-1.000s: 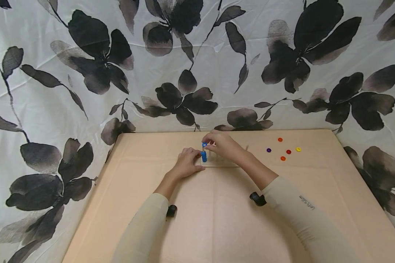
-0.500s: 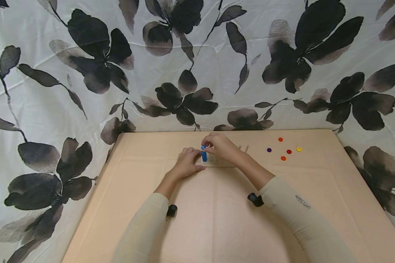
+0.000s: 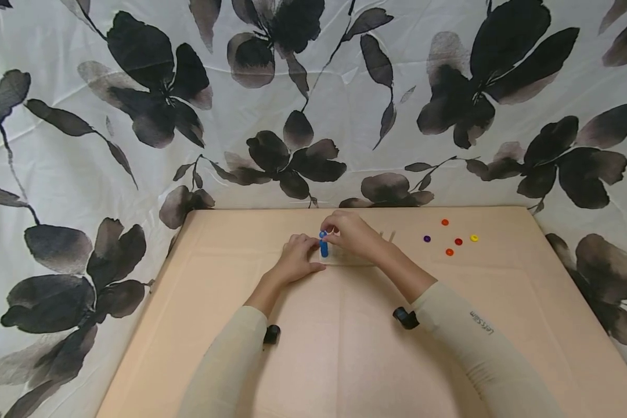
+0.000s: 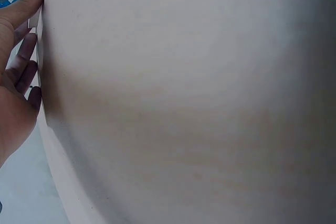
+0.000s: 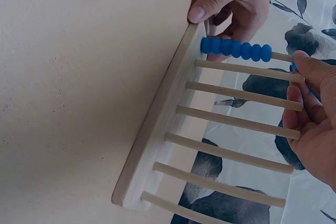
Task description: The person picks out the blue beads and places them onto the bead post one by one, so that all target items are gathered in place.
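Observation:
A wooden peg rack has a row of thin upright pegs. Its end peg carries a stack of several blue beads, while the bare pegs stand beside it. My right hand pinches another blue bead between thumb and fingers at the top of that end peg; the fingers mostly cover it. At the rack's left end my left hand grips the base, thumb on the near side and fingers behind. In the left wrist view, the left hand shows only at the edge.
Loose beads lie on the table right of the rack: a purple bead, a yellow bead, a red bead, an orange bead and another orange-red bead. A floral cloth hangs behind the table.
My right hand has lowered slightly, bringing the blue bead from above the end peg down to its top. The left hand keeps its grip on the rack.

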Demonstrator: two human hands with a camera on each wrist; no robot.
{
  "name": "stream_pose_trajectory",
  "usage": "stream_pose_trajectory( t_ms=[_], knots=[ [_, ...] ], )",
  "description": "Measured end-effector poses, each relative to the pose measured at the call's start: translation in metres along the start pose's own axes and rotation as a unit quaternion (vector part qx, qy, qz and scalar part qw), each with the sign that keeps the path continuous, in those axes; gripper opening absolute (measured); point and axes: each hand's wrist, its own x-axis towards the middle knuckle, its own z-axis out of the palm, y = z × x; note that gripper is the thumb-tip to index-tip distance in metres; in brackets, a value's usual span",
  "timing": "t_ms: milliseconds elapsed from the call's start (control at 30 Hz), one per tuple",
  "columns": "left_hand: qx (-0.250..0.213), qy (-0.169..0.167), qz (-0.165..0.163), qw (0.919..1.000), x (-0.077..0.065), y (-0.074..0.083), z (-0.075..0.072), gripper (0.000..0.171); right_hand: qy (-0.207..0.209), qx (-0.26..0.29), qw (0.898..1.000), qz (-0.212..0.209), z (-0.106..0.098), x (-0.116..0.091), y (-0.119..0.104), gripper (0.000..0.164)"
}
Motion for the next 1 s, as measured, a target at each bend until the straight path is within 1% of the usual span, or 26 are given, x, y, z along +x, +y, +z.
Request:
stream_pose_trajectory(
  t_ms=[200,400,567,667,733,867,933,1000],
  knots=[
    [0.005,-0.008,-0.006,0.9999,-0.001,-0.002,0.0,0.062,0.011,0.009,1.0,0.019,-0.005,-0.008,0.003,0.021],
    [0.006,-0.005,-0.01,0.9999,-0.002,-0.003,-0.003,0.063,0.042,0.008,0.999,0.025,-0.019,-0.021,0.008,0.024],
    [-0.004,-0.003,-0.013,0.9999,-0.003,-0.003,-0.004,0.063,0.072,0.014,0.997,0.034,-0.03,-0.038,0.018,0.024],
    [-0.011,-0.001,-0.011,0.9999,-0.004,-0.003,-0.003,0.067,0.088,0.012,0.995,0.039,-0.037,-0.05,0.025,0.025],
    [-0.022,0.01,-0.007,0.9997,-0.006,-0.004,-0.004,0.072,0.098,0.0,0.994,0.038,-0.042,-0.058,0.03,0.026],
    [-0.058,0.035,-0.017,0.9976,-0.016,-0.005,-0.01,0.079,0.115,-0.053,0.991,0.033,-0.057,-0.077,0.041,0.031],
    [-0.065,0.046,-0.025,0.9965,-0.022,-0.005,-0.015,0.078,0.129,-0.083,0.988,0.027,-0.064,-0.087,0.047,0.032],
    [-0.065,0.056,-0.029,0.9959,-0.028,-0.006,-0.022,0.075,0.147,-0.098,0.984,0.024,-0.069,-0.097,0.053,0.031]
  ],
)
